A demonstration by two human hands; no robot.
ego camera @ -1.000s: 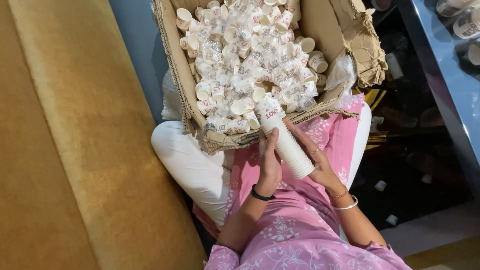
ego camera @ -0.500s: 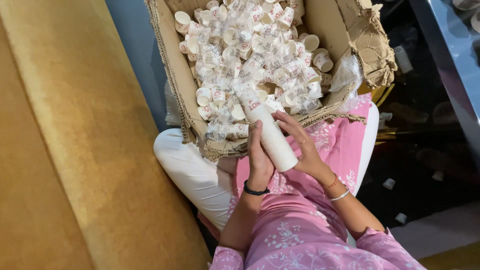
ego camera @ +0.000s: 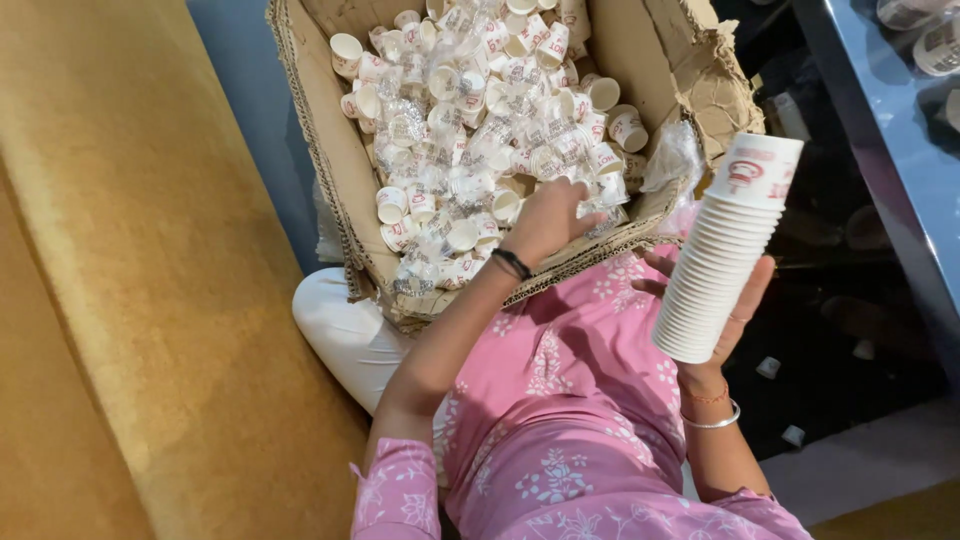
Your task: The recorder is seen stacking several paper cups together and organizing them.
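Observation:
A torn cardboard box (ego camera: 330, 170) rests on my lap, filled with several small white paper cups (ego camera: 470, 110) with red print, some in clear wrapping. My left hand (ego camera: 545, 215), with a black band at the wrist, reaches into the box near its front edge and rests on the loose cups. My right hand (ego camera: 725, 315), with bangles at the wrist, holds a tall stack of nested white cups (ego camera: 725, 250) out to the right of the box, tilted up.
A golden sofa surface (ego camera: 130, 300) fills the left side. A dark glass table edge (ego camera: 880, 120) with more cups on it stands at the upper right. My legs in pink cloth (ego camera: 570, 400) lie beneath the box, and the dark floor (ego camera: 850, 350) holds small bits.
Both hands held the cup stack together at the box's front edge. Now my right hand has carried the stack out to the right, and my left hand has let go and reached into the box.

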